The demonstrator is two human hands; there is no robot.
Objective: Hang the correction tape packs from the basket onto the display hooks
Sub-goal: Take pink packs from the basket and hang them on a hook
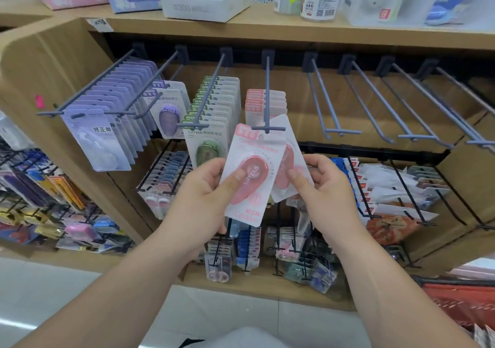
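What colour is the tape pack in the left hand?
The pack is pink, with a red middle; head view.

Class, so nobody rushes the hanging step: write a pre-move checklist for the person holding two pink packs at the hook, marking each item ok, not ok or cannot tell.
1. Grip of left hand on front pink pack: ok.
2. Grip of right hand on rear pink pack: ok.
3. The hook carries matching hung pink packs: ok.
4. Front stretch of that hook free: ok.
5. Hang hole lined up with hook tip: cannot tell.
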